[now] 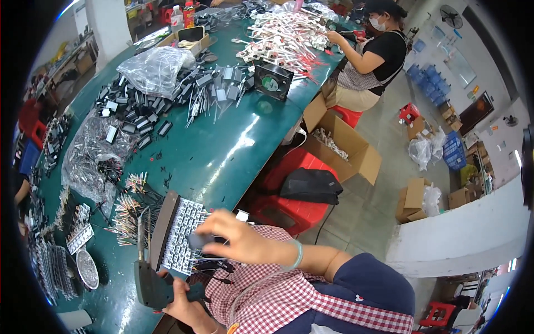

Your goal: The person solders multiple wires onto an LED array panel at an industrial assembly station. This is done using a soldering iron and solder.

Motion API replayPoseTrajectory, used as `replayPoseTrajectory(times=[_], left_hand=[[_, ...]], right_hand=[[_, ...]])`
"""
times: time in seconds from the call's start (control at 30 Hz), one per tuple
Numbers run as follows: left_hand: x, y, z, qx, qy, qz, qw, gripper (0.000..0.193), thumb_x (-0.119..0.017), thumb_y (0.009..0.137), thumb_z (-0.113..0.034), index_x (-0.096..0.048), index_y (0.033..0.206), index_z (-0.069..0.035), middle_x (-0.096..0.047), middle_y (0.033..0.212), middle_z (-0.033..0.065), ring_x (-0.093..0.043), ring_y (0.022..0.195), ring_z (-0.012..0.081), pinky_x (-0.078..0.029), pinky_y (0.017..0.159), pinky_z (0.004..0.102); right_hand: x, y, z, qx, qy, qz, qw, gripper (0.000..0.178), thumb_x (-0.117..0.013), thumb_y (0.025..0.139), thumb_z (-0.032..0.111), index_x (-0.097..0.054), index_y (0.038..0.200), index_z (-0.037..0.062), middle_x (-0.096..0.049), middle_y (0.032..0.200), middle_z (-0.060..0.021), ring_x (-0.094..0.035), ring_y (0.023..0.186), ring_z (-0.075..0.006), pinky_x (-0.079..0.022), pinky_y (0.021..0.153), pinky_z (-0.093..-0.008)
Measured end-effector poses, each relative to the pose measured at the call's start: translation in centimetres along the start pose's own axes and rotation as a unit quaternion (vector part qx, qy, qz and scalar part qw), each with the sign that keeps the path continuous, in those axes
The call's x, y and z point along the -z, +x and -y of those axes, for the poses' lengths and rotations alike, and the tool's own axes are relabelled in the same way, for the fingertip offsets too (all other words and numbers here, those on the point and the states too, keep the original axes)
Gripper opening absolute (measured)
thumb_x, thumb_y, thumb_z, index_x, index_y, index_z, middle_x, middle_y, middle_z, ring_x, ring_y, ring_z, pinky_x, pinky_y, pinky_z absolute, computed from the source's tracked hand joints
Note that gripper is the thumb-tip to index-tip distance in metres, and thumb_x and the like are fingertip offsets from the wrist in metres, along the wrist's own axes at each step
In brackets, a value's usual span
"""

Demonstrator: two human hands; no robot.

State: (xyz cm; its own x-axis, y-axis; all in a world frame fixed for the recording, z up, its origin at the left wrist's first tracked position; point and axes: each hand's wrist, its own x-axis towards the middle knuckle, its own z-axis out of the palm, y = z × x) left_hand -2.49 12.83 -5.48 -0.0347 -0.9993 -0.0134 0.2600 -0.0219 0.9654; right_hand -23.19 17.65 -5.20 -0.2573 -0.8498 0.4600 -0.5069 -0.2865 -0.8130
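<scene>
My right hand (236, 236), blurred by motion, pinches a small dark block-like part (198, 240) over a rack of small white pieces (181, 234) set in rows along a brown bar. Below it, my left hand (181, 303) is wrapped round the handle of a dark green soldering gun (146, 283), its thin metal tip pointing away from me. The gun is beside the rack's left end. Dark wires (214, 267) lie between my right hand and my checked apron. Bundles of coloured wire ends (127, 214) rest left of the rack.
Black cases (136, 114) and plastic bags (156, 69) lie farther up the green table (222, 150). A fan (272, 82) stands near its right edge. A red stool (295, 206) with a black bag and an open carton (339, 147) are at right. A co-worker (375, 55) sits beyond.
</scene>
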Motion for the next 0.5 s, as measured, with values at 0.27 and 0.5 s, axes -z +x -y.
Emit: replayPoseTrajectory(times=[0.27,0.5], left_hand=[[-0.4,-1.2,-0.4,-0.058,0.039,-0.031,0.997,0.046,-0.065,0.082,0.012,-0.052,0.125,0.001,-0.058,0.12,0.0114,-0.053,0.077,0.0092,-0.045,0.065,0.0224],[0.2,-2.5,-0.9,-0.079,0.034,-0.045,0.995,0.049,-0.065,0.082,0.011,-0.05,0.128,0.003,-0.058,0.12,0.0128,-0.056,0.079,0.0127,-0.048,0.067,0.0252]], right_hand=[[-3.4,-2.7,2.3,0.014,0.098,0.034,0.995,0.042,-0.077,0.076,0.011,-0.06,0.113,0.0014,-0.055,0.104,-0.0121,-0.055,0.099,-0.029,-0.047,0.085,-0.0399],[-3.4,-3.7,3.4,0.045,0.102,0.043,0.993,0.041,-0.077,0.075,0.011,-0.06,0.111,0.0013,-0.055,0.103,-0.0126,-0.055,0.098,-0.0306,-0.047,0.084,-0.04]])
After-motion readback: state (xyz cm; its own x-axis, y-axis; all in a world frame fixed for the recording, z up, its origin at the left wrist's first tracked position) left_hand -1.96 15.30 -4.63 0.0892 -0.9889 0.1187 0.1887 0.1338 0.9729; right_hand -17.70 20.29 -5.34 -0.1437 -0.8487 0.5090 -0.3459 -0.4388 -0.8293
